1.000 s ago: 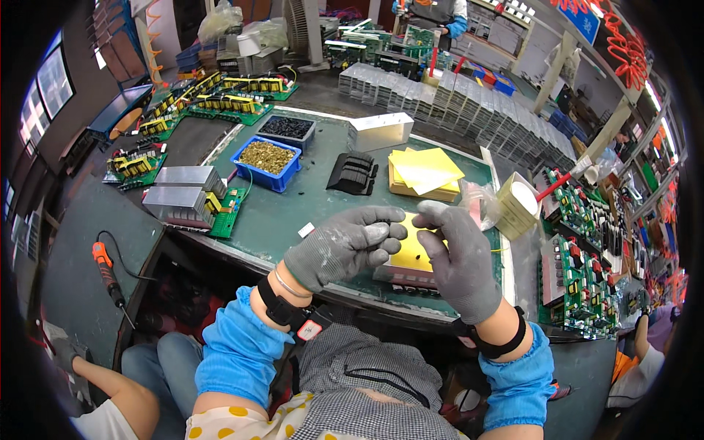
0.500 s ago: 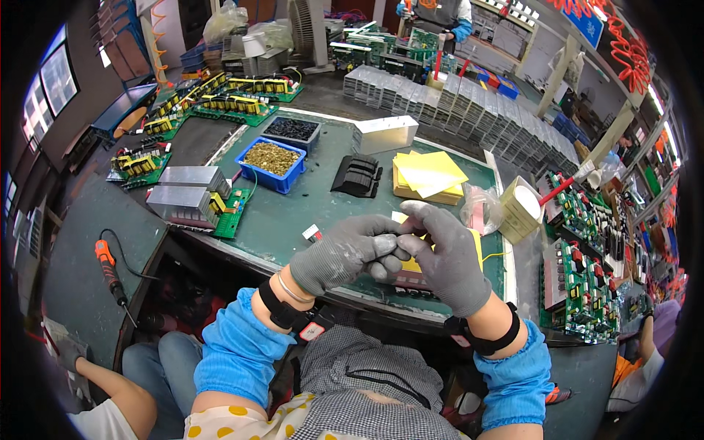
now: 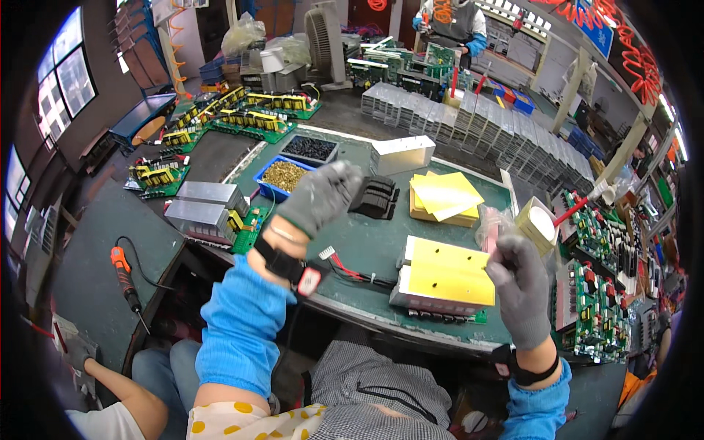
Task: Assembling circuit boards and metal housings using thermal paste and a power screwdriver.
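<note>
Now that my left hand [image 3: 317, 199] has swung toward ten o'clock in view, near the blue bin [image 3: 268, 191], the yellow-topped block [image 3: 455, 271] at four o'clock lies accessible beside my right hand [image 3: 521, 290], though whether either curled hand grips anything I cannot tell.

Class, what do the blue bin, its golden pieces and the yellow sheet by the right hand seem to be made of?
Blue bin: probably smooth moulded plastic, being evenly coloured.
Golden pieces: likely shiny metal, given their brassy colour; too small to be certain.
Yellow sheet by the right hand: card or plastic film, smooth, flat and thin-looking; unclear which.
</note>
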{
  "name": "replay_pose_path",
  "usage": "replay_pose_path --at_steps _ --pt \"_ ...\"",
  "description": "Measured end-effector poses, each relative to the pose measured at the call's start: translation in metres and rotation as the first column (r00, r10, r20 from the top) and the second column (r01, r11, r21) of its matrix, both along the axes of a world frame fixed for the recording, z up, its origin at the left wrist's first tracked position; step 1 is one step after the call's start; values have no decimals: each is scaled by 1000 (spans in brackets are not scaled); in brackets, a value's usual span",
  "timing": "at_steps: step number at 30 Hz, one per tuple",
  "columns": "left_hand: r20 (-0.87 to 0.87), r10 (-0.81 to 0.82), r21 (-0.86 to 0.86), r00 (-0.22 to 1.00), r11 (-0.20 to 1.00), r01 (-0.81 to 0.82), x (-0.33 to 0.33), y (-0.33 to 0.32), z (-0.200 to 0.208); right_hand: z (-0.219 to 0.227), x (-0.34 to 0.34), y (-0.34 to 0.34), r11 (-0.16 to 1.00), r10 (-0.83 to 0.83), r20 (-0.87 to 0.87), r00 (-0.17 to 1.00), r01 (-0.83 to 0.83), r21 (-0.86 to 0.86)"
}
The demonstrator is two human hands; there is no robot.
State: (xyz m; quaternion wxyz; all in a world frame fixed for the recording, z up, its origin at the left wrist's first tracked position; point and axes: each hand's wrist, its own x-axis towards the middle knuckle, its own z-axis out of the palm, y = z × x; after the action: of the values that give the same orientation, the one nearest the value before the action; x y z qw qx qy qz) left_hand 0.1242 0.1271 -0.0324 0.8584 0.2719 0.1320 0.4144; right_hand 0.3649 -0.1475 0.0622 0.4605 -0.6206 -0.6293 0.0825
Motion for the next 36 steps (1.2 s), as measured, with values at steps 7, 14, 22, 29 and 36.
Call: replay_pose_path --at_steps 7,14,22,29,36 --pt "-213 482 -233 850 820 -523 -12 109 30 -14 20 -21 993 -57 -123 991 44 -111" --pt "-441 388 -19 809 898 -440 -27 118 42 -26 35 -23 988 -94 -128 987 77 -131" --pt "-353 197 351 915 934 -65 -24 50 52 -31 38 -15 989 -7 35 999 12 -144" --pt "-580 -65 544 812 711 445 12 -81 28 -45 34 -10 994 14 140 990 2 -110" --pt "-595 -55 490 802 766 417 12 -125 12 -57 27 -5 998 20 244 970 -4 -67"
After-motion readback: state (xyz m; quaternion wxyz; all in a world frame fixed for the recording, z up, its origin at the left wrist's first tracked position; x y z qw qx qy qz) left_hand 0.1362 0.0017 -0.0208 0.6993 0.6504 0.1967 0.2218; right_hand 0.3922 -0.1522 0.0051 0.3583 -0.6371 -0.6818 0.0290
